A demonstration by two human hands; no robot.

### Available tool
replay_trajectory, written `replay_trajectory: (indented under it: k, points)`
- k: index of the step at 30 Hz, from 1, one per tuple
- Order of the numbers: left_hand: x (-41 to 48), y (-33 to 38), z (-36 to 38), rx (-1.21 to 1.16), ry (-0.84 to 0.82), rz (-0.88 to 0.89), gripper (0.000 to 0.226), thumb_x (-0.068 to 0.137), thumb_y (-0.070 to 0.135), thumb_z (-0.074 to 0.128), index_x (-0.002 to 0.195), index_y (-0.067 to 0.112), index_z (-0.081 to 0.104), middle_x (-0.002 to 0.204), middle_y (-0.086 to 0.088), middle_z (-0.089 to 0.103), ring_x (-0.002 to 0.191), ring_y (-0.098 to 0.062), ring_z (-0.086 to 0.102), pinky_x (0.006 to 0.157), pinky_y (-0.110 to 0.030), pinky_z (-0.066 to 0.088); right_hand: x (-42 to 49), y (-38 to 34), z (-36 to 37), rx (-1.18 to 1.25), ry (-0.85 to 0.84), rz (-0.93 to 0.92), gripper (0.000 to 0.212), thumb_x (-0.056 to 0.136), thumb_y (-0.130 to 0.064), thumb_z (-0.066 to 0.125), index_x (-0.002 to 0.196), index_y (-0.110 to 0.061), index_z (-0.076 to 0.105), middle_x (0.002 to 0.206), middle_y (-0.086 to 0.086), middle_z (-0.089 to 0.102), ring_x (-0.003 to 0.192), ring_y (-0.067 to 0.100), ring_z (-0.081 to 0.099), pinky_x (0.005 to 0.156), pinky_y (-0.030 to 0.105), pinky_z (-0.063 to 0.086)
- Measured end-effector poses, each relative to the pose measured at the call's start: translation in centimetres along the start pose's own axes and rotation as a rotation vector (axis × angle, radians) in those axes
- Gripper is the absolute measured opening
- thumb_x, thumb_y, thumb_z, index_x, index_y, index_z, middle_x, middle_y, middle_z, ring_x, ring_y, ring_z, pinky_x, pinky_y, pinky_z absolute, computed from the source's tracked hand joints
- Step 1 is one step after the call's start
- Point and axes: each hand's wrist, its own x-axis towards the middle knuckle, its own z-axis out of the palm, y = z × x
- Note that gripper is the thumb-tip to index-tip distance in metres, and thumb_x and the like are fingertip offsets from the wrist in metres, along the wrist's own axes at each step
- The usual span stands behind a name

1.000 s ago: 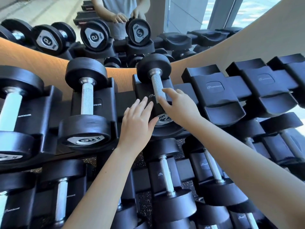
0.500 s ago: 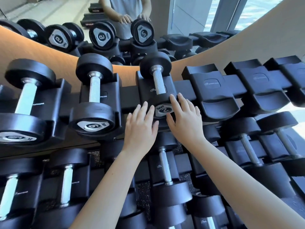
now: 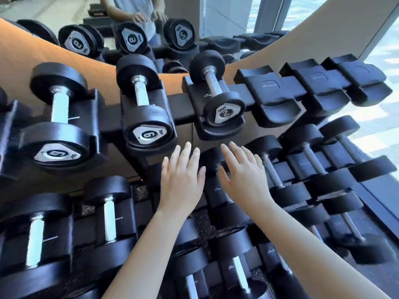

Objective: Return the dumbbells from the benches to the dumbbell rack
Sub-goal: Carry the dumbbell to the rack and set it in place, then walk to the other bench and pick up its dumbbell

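Two empty hands, left hand (image 3: 181, 182) and right hand (image 3: 244, 180), below racked dumbbell (image 3: 218, 98).

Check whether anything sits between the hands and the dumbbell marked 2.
Nothing visible does. The dumbbell marked 2 lies in its cradle on the top row; the left hand and right hand are open just below it.

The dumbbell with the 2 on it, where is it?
In the head view the 2 dumbbell sits on the rack's top row, mid-picture, between a bigger dumbbell on its left and an empty cradle on its right.
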Motion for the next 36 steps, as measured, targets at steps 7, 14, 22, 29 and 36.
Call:
replay_trajectory:
  k: [7, 14, 22, 29, 36]
  points:
    - [-7.9, -4.8, -4.4, -0.022, -0.013, 0.043, 0.046, 0.085, 0.031, 0.038, 0.115, 0.004, 0.060, 0.124, -0.017, 0.058, 0.115, -0.036, 0.053, 0.089, -0.055, 0.041, -6.9, -8.8, -0.2, -0.051, 0.019, 0.047, 0.048, 0.080, -0.035, 0.044, 0.118, -0.011, 0.062, 0.119, 0.011, 0.065, 0.106, 0.033, 0.062, 0.086, 0.053, 0.048]
    - [-13.1, -8.4, -8.0, -0.009, -0.015, 0.056, 0.045, 0.084, 0.031, 0.038, 0.113, 0.005, 0.061, 0.122, -0.015, 0.059, 0.112, -0.036, 0.054, 0.088, -0.053, 0.044, -10.8, -14.9, -0.3, -0.030, 0.060, 0.049, 0.048, 0.080, -0.034, 0.040, 0.118, -0.012, 0.061, 0.117, 0.010, 0.066, 0.106, 0.032, 0.063, 0.086, 0.055, 0.047]
    - [-14.3, -7.6, -9.2, -0.024, 0.030, 0.026, 0.045, 0.084, 0.029, 0.040, 0.115, 0.004, 0.060, 0.122, -0.016, 0.059, 0.113, -0.036, 0.053, 0.089, -0.054, 0.044, -11.3, -15.3, -1.2, -0.028, 0.103, -0.020, 0.047, 0.080, -0.034, 0.041, 0.119, -0.013, 0.058, 0.117, 0.009, 0.066, 0.106, 0.031, 0.063, 0.086, 0.056, 0.047]
    - [-13.5, -5.0, -8.9, 0.028, 0.098, -0.098, 0.043, 0.085, 0.029, 0.040, 0.115, 0.004, 0.059, 0.124, -0.016, 0.058, 0.114, -0.036, 0.053, 0.090, -0.054, 0.041, -9.7, -13.0, -1.7, 0.005, 0.080, -0.169, 0.047, 0.080, -0.033, 0.042, 0.118, -0.011, 0.061, 0.119, 0.009, 0.065, 0.106, 0.031, 0.062, 0.087, 0.055, 0.047]
    - [-16.0, -4.4, -9.6, 0.116, 0.078, -0.336, 0.047, 0.086, 0.031, 0.036, 0.121, 0.005, 0.056, 0.128, -0.014, 0.055, 0.119, -0.033, 0.049, 0.095, -0.053, 0.039, -9.3, -13.2, -1.0, 0.098, 0.002, -0.405, 0.047, 0.081, -0.033, 0.043, 0.119, -0.012, 0.061, 0.120, 0.009, 0.064, 0.107, 0.032, 0.062, 0.087, 0.053, 0.047]
